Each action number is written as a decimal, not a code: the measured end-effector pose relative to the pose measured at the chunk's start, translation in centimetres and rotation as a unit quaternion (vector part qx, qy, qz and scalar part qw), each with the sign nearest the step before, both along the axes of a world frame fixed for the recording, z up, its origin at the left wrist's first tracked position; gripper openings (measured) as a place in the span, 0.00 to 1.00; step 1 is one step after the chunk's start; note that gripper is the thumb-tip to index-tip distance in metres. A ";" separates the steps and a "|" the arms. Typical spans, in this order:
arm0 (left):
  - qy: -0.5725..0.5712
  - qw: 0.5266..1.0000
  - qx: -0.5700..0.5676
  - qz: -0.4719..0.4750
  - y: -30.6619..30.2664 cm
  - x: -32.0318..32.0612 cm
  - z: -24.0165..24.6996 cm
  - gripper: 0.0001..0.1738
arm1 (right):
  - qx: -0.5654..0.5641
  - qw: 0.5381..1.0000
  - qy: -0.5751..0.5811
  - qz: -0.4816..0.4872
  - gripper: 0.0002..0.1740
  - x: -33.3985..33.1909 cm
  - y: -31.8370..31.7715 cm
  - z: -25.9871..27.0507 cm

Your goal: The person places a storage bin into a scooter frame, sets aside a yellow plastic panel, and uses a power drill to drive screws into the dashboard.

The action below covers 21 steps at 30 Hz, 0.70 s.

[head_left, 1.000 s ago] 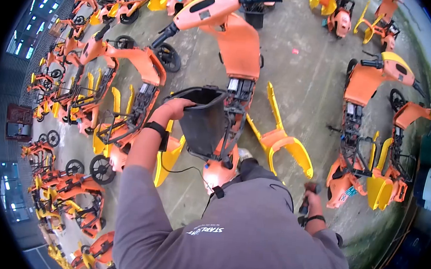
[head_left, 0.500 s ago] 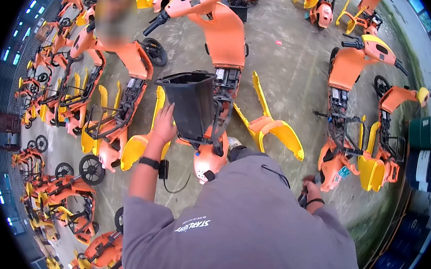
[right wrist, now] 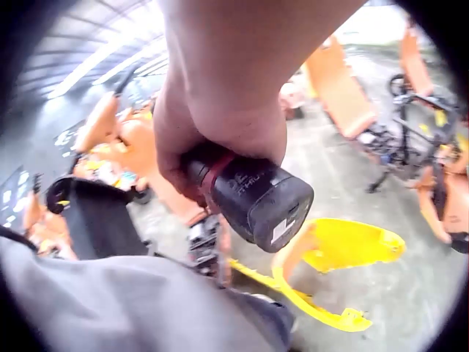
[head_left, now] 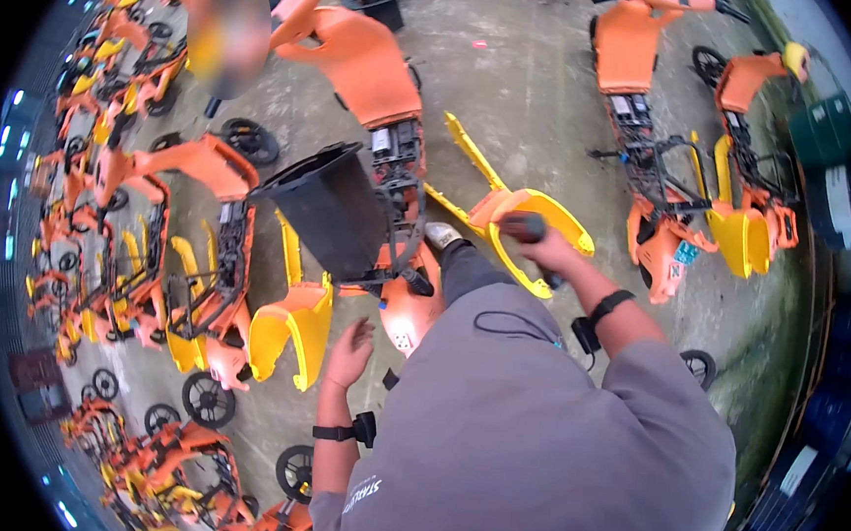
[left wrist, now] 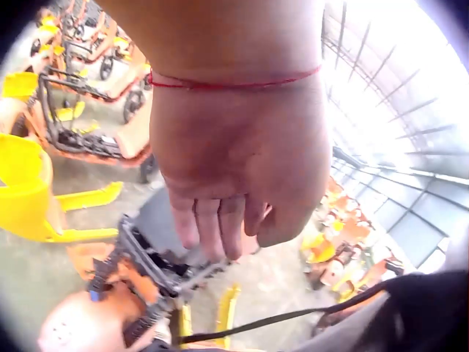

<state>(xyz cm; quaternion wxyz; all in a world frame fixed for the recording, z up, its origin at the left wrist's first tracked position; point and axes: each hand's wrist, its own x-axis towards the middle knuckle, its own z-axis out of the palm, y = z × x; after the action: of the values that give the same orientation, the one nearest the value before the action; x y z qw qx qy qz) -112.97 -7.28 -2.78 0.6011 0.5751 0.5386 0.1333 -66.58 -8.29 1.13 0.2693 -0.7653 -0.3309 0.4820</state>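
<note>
My right hand (head_left: 556, 255) grips a cordless power tool (head_left: 523, 227) with a dark body, held out ahead on the right. In the right wrist view the tool's black battery base (right wrist: 280, 213) faces the camera, and its front end is hidden. My left hand (head_left: 348, 355) hangs free on the near left, fingers loosely bent and holding nothing. A black plastic bin (head_left: 328, 214) leans tilted against the stripped middle frame of an orange scooter (head_left: 375, 75), its opening toward the upper left. The left hand is apart from it, nearer my body.
A yellow and orange body panel (head_left: 513, 212) lies on the floor right of the scooter; another yellow panel (head_left: 293, 327) lies to the left. Rows of stripped scooters fill the left side. More stand at the right, near a green drum (head_left: 822, 130). A blurred person (head_left: 227, 30) is at upper left.
My left hand has let go of the bin's rim and drawn back toward my body. The right hand has swung up and forward with the power tool. The bin now leans further left.
</note>
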 end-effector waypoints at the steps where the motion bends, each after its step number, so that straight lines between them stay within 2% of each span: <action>1: -0.074 0.997 -0.018 0.008 1.1 3.5 1.6 0.31 | 0.081 0.994 0.063 0.027 0.18 -1.1 1.1 -3.1; 2: -0.075 0.997 -0.021 -0.003 2.1 7.1 3.3 0.31 | 0.130 0.981 0.139 0.048 0.23 -3.4 2.5 0.5; 3: -0.116 0.993 -0.005 0.016 3.0 10.6 4.9 0.32 | 0.200 0.947 0.227 0.106 0.33 -5.4 3.8 -2.7; 4: -0.155 0.987 0.010 0.037 3.6 12.7 5.5 0.32 | 0.142 0.947 0.256 0.132 0.40 -7.1 4.1 1.0; 5: -0.153 0.988 0.005 0.031 4.0 13.4 5.0 0.32 | 0.170 0.931 0.261 0.192 0.39 -8.4 4.6 3.7; 6: -0.162 0.986 -0.007 0.045 4.5 14.2 4.3 0.32 | 0.180 0.913 0.280 0.235 0.36 -9.5 4.5 2.6; 7: -0.172 0.983 -0.019 0.060 5.1 15.7 4.6 0.31 | 0.147 0.914 0.287 0.244 0.34 -9.6 4.7 2.7; 8: -0.218 0.948 -0.131 0.193 5.3 16.9 5.3 0.28 | 0.114 0.914 0.296 0.252 0.31 -9.3 5.0 2.7; 10: -0.229 0.906 -0.245 0.257 6.8 13.4 0.8 0.21 | 0.100 0.919 0.339 0.173 0.27 -6.9 5.4 -0.6; 11: -0.218 0.898 -0.261 0.281 7.1 11.9 -0.1 0.17 | 0.048 0.915 0.392 0.088 0.27 -4.9 5.8 -2.0; 12: -0.210 0.886 -0.277 0.306 7.0 11.2 -0.9 0.12 | 0.021 0.923 0.384 0.030 0.27 -2.9 5.8 -5.4; 14: -0.122 0.921 -0.244 0.279 5.8 11.0 1.0 0.09 | -0.093 0.932 0.343 -0.069 0.28 1.8 5.3 -12.0; 15: -0.058 0.949 -0.240 0.196 5.2 9.5 0.7 0.10 | -0.132 0.957 0.248 -0.079 0.25 3.8 4.7 -14.8; 16: 0.009 0.966 -0.232 0.113 4.5 7.4 0.3 0.12 | -0.154 0.965 0.198 -0.076 0.22 6.0 3.7 -20.9; 17: 0.115 0.975 -0.181 0.061 3.2 4.9 -0.8 0.16 | -0.132 0.953 0.245 -0.120 0.20 7.7 3.1 -23.1; 18: 0.223 0.954 -0.198 -0.021 2.3 2.3 -1.4 0.30 | 0.015 0.996 0.082 0.028 0.20 9.3 0.9 -27.3; 19: 0.272 0.941 -0.195 -0.050 1.3 1.9 0.1 0.33 | -0.073 0.977 0.167 -0.110 0.21 10.7 0.6 -30.1; 20: 0.320 0.924 -0.193 -0.083 0.2 1.8 1.7 0.36 | -0.166 0.924 0.245 -0.244 0.23 10.9 1.2 -32.4; 21: 0.352 0.902 -0.237 -0.085 -0.9 1.7 2.7 0.38 | -0.173 0.919 0.260 -0.240 0.23 10.0 2.1 -33.2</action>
<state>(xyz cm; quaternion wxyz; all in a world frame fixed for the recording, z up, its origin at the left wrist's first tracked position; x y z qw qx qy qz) -111.29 -8.16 -0.08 0.4999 0.4688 0.6799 -0.2609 -56.57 -6.22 -32.10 0.3165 -0.7044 0.0331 0.6345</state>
